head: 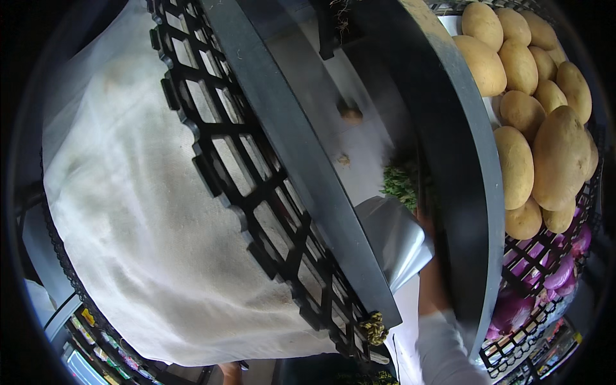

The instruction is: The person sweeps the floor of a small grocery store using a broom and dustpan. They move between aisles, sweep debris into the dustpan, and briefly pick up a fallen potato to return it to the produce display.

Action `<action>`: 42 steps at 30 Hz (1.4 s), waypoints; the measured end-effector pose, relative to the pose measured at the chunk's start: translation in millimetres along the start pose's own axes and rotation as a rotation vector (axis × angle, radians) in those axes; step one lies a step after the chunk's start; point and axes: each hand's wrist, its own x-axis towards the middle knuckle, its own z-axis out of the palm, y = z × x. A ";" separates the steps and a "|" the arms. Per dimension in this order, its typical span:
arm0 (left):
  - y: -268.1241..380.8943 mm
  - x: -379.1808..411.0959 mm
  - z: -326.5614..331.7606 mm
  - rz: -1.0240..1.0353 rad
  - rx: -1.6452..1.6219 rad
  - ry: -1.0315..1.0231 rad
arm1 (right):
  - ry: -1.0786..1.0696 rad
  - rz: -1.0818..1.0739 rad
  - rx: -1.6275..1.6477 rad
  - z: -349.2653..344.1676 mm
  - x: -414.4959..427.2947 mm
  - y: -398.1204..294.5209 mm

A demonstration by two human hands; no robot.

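My right forearm, in a white sleeve, reaches up into the gap between two dark metal shelf beams. In deep shade, my right hand [425, 222] is mostly hidden and blurred, close to a bunch of green leaves [400, 186]; its grip cannot be made out. Beside that wrist is a shiny silver-grey sheet or bag [395, 240]. At the bottom edge only a small part of my left hand [231, 373] shows, under a white cloth [144, 202]. A small dark item lies against it, and whether the fingers hold it is unclear.
The cloth covers a black plastic lattice crate [284, 236] beside a grey metal beam [308, 139]. Across the gap runs another beam [481, 192], with potatoes [558, 156] and red onions [515, 308] in black crates. Brown scraps [343, 160] lie on the pale floor [356, 178].
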 end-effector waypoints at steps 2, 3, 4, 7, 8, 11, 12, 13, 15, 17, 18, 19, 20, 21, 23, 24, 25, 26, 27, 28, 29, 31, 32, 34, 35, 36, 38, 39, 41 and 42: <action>28.3 1.2 29.3 -0.007 0.037 0.041 | -0.023 -0.065 -0.204 25.3 42.7 -19.0; 37.5 0.1 40.7 -0.027 0.060 0.090 | -0.059 -0.092 -0.332 38.4 52.0 -21.3; 50.6 -1.1 51.3 -0.079 0.090 0.123 | -0.099 -0.120 -0.450 51.0 54.2 -21.2; 75.2 -8.6 66.1 -0.192 0.145 0.189 | -0.236 -0.190 -0.723 76.7 20.0 1.3; 68.1 -6.1 58.6 -0.175 0.139 0.186 | -0.274 -0.210 -0.779 78.3 0.8 8.9; 53.7 5.3 45.5 -0.038 0.180 0.118 | -0.320 -0.238 -0.837 55.0 -46.6 25.2; 49.4 7.7 44.7 0.019 0.201 0.075 | -0.316 -0.250 -0.834 34.9 -59.2 27.4; 45.0 9.7 47.3 0.069 0.219 0.110 | -0.305 -0.259 -0.842 14.5 -71.1 28.9; 42.2 5.6 50.2 0.182 0.261 0.225 | -0.316 -0.293 -0.894 -11.6 -90.3 25.9; 30.5 16.4 31.3 -0.020 0.179 0.077 | -0.275 -0.331 -1.017 -30.9 -99.8 19.8; 26.5 18.2 24.0 -0.121 0.145 0.010 | -0.260 -0.352 -1.079 -38.1 -104.5 16.7; 29.8 15.5 28.1 -0.117 0.144 0.057 | -0.271 -0.341 -1.079 -41.4 -110.3 7.1; 33.4 13.8 33.8 -0.113 0.143 0.105 | -0.280 -0.334 -1.078 -43.6 -115.5 -3.3; 41.8 11.0 42.4 -0.109 0.145 0.154 | -0.282 -0.358 -1.092 -47.7 -122.9 -10.2; 60.4 3.7 60.4 -0.092 0.173 0.101 | -0.280 -0.370 -1.122 -64.3 -136.0 -3.9; 60.8 1.7 60.3 -0.067 0.164 0.086 | -0.282 -0.361 -1.133 -73.1 -143.8 1.9; 61.2 -1.7 61.1 -0.043 0.154 0.073 | -0.277 -0.306 -1.122 -80.7 -151.9 6.9; 61.5 -4.7 63.1 -0.042 0.170 0.065 | -0.272 -0.252 -1.111 -87.7 -160.2 11.8; 62.6 -9.0 64.3 -0.049 0.190 0.059 | -0.256 -0.157 -1.078 -93.9 -167.6 11.6; 60.2 -13.0 63.3 -0.033 0.180 0.060 | -0.241 -0.063 -1.044 -100.0 -175.0 11.6; 56.5 -16.2 61.1 -0.018 0.170 0.062 | -0.239 -0.023 -1.056 -106.9 -180.4 18.8; 47.7 -18.7 55.0 -0.011 0.159 0.072 | -0.244 0.010 -1.133 -124.1 -194.0 39.5; 44.3 -20.2 52.5 -0.008 0.153 0.078 | -0.279 0.007 -1.180 -133.6 -200.5 48.2; 44.6 -25.5 51.1 -0.028 0.145 0.081 | -0.391 0.018 -1.258 -144.6 -217.6 45.8; 43.3 -27.0 47.8 -0.027 0.150 0.081 | -0.464 0.027 -1.288 -148.6 -224.6 43.1; 41.4 -27.3 47.0 -0.039 0.150 0.084 | -0.495 0.004 -1.289 -156.6 -232.2 46.6; 25.4 -20.3 26.8 -0.029 0.179 0.062 | -0.511 0.028 -1.318 -164.0 -249.5 50.2; 19.5 -16.4 19.9 -0.044 0.205 0.073 | -0.517 0.038 -1.333 -166.1 -258.9 52.3; 25.0 -20.9 28.4 -0.040 0.230 0.113 | -0.460 -0.159 -1.454 -181.7 -283.1 94.2; 21.2 -21.3 22.0 -0.009 0.260 0.130 | -0.436 -0.170 -1.359 -183.9 -294.1 94.5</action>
